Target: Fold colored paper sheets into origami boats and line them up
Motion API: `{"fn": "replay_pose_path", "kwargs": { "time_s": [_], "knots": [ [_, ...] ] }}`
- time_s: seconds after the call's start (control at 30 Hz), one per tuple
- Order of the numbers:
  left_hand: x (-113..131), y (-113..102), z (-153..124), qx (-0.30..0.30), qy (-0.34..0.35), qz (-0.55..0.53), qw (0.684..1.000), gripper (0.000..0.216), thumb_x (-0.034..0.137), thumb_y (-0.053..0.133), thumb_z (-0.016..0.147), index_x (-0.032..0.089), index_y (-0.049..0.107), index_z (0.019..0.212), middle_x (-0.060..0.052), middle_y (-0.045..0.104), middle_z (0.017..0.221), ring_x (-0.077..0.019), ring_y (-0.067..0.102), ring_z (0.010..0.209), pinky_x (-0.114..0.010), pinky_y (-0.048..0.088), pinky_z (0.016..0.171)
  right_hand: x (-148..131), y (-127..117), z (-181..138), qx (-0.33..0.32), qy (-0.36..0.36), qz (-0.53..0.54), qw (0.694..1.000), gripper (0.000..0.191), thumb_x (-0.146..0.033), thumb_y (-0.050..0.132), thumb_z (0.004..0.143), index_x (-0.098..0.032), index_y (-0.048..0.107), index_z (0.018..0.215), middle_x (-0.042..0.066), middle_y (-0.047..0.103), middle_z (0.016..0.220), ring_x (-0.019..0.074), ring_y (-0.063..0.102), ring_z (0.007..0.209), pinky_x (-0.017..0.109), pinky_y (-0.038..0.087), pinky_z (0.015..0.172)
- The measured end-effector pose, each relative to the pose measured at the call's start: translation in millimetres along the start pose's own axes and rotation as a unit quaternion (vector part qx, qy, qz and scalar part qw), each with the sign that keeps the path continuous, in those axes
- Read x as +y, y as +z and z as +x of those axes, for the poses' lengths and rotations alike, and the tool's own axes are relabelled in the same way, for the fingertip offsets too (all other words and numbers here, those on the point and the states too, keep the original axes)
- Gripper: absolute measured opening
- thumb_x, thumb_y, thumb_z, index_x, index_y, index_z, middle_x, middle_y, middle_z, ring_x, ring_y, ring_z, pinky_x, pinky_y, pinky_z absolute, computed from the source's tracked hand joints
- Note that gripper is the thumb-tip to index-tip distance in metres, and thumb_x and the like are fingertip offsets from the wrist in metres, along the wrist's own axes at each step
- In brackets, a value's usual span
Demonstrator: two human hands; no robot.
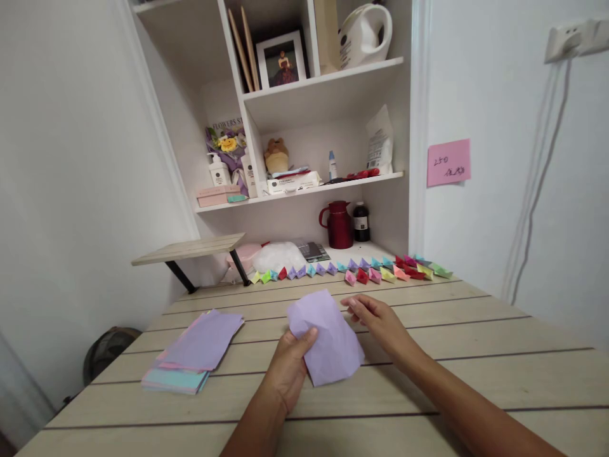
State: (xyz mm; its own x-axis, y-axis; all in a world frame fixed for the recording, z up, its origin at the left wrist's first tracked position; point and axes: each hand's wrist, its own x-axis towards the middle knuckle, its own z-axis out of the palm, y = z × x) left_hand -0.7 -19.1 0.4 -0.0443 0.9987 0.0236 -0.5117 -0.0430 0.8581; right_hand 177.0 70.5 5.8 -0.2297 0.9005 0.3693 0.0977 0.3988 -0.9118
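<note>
The left hand (pixel 288 365) pinches the lower left edge of a creased, square lilac paper sheet (pixel 328 339). Its thumb (pixel 307 335) presses on top and the other fingers are hidden beneath. The right hand (pixel 380 320) lies at the sheet's upper right edge with fingers loosely curled and close together. I cannot tell whether the fingertips grip the paper or only touch it.

The sheet sits at centre frame, lifted slightly off the pale wooden slatted table (pixel 476 368), one corner pointing away and its surface softly buckled.

At lower left lies a stack of lilac, pink and turquoise paper squares (pixel 195 352). A row of small folded paper shapes in many colours (pixel 352 270) lines the table's far edge.

At upper right, a pink sticky note (pixel 448 162) reads "250" above handwriting too small to read. A flower bouquet wrapper (pixel 228 136) on the shelf shows "FLOWERS ST".
</note>
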Motion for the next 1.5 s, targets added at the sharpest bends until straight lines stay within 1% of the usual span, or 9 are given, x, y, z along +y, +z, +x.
{"fn": "replay_pose_path", "kwargs": {
  "time_s": [0.23, 0.4, 0.53, 0.67, 0.8, 0.97, 1.1, 1.23, 1.5],
  "knots": [
    [-4, 3, 10, 0.011, 0.069, 0.124, 0.99, 0.041, 0.038, 0.074, 0.075, 0.011, 0.069, 0.106, -0.012, 0.073, 0.093, -0.0271, 0.067, 0.086, -0.037, 0.05, 0.081, -23, 20, -12, -0.118, -0.033, 0.046, 0.991, 0.041, -0.049, 0.064, 0.078, -0.018, 0.067, 0.104, 0.005, 0.068, 0.088, 0.0223, 0.06, 0.081, 0.032, 0.045, 0.073],
    [-6, 8, 14, 0.044, 0.2, 0.302, 0.931, 0.028, 0.027, 0.073, 0.07, 0.016, 0.072, 0.096, -0.012, 0.064, 0.109, -0.0284, 0.06, 0.103, -0.036, 0.047, 0.089, -22, 23, -6, -0.085, 0.011, 0.146, 0.986, 0.029, -0.041, 0.077, 0.064, -0.017, 0.062, 0.064, -0.002, 0.061, 0.059, 0.0156, 0.055, 0.059, 0.027, 0.041, 0.059],
    [-6, 5, 17, 0.137, 0.265, 0.32, 0.899, 0.06, 0.024, 0.075, 0.065, 0.023, 0.058, 0.122, -0.012, 0.048, 0.132, -0.0265, 0.05, 0.117, -0.035, 0.042, 0.097, -23, 13, -6, -0.055, 0.066, 0.237, 0.968, 0.03, -0.039, 0.078, 0.065, -0.018, 0.065, 0.082, 0.001, 0.07, 0.075, 0.0178, 0.063, 0.07, 0.029, 0.047, 0.068],
    [-5, 4, 15, 0.095, 0.202, 0.22, 0.95, 0.082, 0.036, 0.078, 0.068, 0.025, 0.038, 0.139, -0.014, 0.048, 0.135, -0.0281, 0.05, 0.12, -0.036, 0.042, 0.097, -25, 7, -11, -0.054, 0.123, 0.364, 0.922, 0.044, -0.032, 0.08, 0.066, -0.02, 0.063, 0.105, 0.006, 0.073, 0.101, 0.0218, 0.068, 0.089, 0.034, 0.051, 0.083],
    [3, 8, 5, 0.017, 0.114, 0.135, 0.984, 0.083, 0.04, 0.074, 0.075, 0.022, 0.029, 0.143, -0.013, 0.066, 0.108, -0.0253, 0.065, 0.097, -0.033, 0.047, 0.083, -22, 5, -12, -0.067, 0.139, 0.37, 0.916, 0.042, -0.027, 0.081, 0.067, -0.02, 0.061, 0.103, 0.006, 0.073, 0.097, 0.0219, 0.069, 0.088, 0.034, 0.052, 0.082],
    [9, 6, 1, 0.052, 0.089, 0.16, 0.982, 0.08, 0.036, 0.078, 0.069, 0.023, 0.039, 0.138, -0.006, 0.069, 0.089, -0.0204, 0.066, 0.08, -0.026, 0.046, 0.071, -19, -9, -7, -0.031, 0.135, 0.313, 0.94, 0.05, -0.035, 0.078, 0.07, -0.025, 0.054, 0.114, 0.004, 0.072, 0.095, 0.0206, 0.069, 0.083, 0.036, 0.053, 0.078],
    [6, 6, -1, 0.011, 0.079, 0.238, 0.968, 0.067, 0.029, 0.073, 0.072, 0.023, 0.047, 0.133, -0.001, 0.063, 0.079, -0.0153, 0.061, 0.068, -0.023, 0.043, 0.062, -19, -23, -6, -0.023, 0.146, 0.247, 0.958, 0.06, -0.037, 0.077, 0.071, -0.026, 0.05, 0.123, 0.002, 0.068, 0.085, 0.0187, 0.065, 0.074, 0.031, 0.051, 0.064],
    [6, 6, -5, -0.005, 0.066, 0.288, 0.955, 0.059, 0.024, 0.071, 0.071, 0.022, 0.054, 0.128, 0.0, 0.061, 0.075, -0.0144, 0.057, 0.065, -0.022, 0.041, 0.061, -20, -29, -11, -0.086, 0.135, 0.19, 0.969, 0.073, -0.025, 0.08, 0.063, -0.026, 0.049, 0.128, -0.007, 0.054, 0.066, 0.0102, 0.054, 0.055, 0.021, 0.039, 0.049],
    [15, -10, -2, 0.015, -0.013, 0.23, 0.973, 0.054, 0.022, 0.07, 0.073, 0.021, 0.058, 0.125, 0.001, 0.062, 0.069, -0.0121, 0.057, 0.062, -0.021, 0.04, 0.061, -21, -28, -14, -0.157, 0.159, 0.211, 0.951, 0.053, -0.036, 0.062, 0.081, -0.029, 0.05, 0.132, -0.001, 0.064, 0.08, 0.0151, 0.061, 0.065, 0.029, 0.049, 0.062]
  ]
}}
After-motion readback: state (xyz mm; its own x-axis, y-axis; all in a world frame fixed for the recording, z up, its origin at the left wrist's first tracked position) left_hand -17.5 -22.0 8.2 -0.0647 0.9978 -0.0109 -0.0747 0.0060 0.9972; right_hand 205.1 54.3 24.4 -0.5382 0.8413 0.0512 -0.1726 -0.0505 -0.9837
